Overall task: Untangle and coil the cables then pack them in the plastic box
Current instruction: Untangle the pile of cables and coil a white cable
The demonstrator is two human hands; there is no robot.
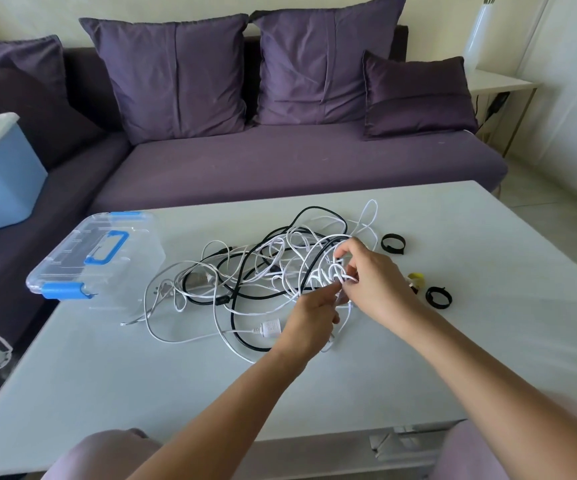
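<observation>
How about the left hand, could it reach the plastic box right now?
Probably yes, if it lets go. The left hand pinches a white cable; the plastic box sits further left on the table, with only the flat tangle between.

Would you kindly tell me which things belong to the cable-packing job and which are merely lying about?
Job: tangled cables, clear plastic box, black strap loops (probably ties), left hand and right hand gripping white cable.
Lying about: purple cushions, blue bin, white vase.
</observation>
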